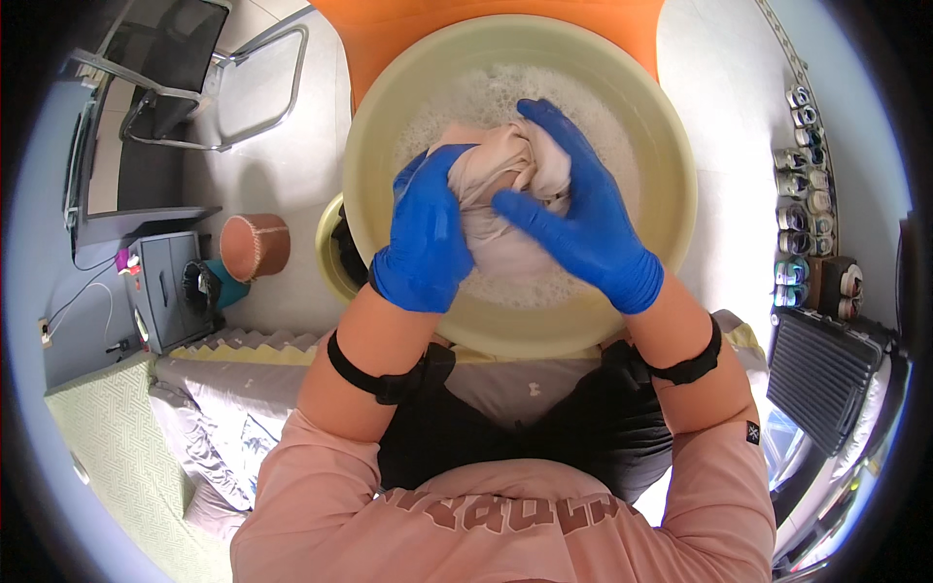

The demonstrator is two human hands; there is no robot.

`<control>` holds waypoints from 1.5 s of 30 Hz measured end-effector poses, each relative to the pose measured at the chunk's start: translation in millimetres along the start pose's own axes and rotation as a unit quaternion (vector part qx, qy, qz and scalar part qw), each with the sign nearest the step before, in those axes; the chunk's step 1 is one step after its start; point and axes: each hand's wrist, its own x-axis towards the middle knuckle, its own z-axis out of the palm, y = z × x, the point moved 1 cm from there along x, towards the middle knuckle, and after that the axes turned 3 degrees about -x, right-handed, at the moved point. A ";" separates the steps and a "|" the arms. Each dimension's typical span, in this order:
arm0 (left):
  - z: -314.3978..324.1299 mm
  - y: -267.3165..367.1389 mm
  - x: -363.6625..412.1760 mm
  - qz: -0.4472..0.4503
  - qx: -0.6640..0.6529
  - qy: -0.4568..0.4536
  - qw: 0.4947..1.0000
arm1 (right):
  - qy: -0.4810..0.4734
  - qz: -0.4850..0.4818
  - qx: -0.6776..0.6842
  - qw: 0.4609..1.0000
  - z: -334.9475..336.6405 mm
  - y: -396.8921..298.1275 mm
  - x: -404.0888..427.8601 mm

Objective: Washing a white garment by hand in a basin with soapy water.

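Note:
A bunched, pale pinkish wet cloth (pixel 485 237) is in a pale yellow-green plastic basin (pixel 667 175), over water topped with white suds (pixel 605 116). My left hand (pixel 430 233), in a blue rubber glove, grips the cloth's left side; its fingertips are hidden in the folds. On the right, my blue-gloved right hand (pixel 594 218) clasps the bundle, thumb across its front and fingers stretched along the far side. Part of the cloth's lower end lies among the suds.
The basin rests over an orange surface (pixel 350 29). Under its left rim sits a smaller yellow-green basin (pixel 324 251) with dark contents. A brown bucket-like container (pixel 255 248) and a folding chair (pixel 295 80) stand left. Rows of shoes (pixel 802 197) and a black suitcase (pixel 824 379) line the right.

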 end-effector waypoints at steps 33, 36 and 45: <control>5.4 -19.7 -5.0 0.144 0.068 0.122 0.980 | -0.008 0.295 0.658 0.692 22.0 6.6 0.1; 9.8 -13.3 -9.5 0.259 0.356 0.119 0.890 | 0.013 0.312 0.646 0.697 23.6 18.1 -2.0; 13.8 -0.6 -10.1 0.285 0.377 0.104 0.875 | 0.016 0.256 0.465 0.847 13.2 -1.0 4.1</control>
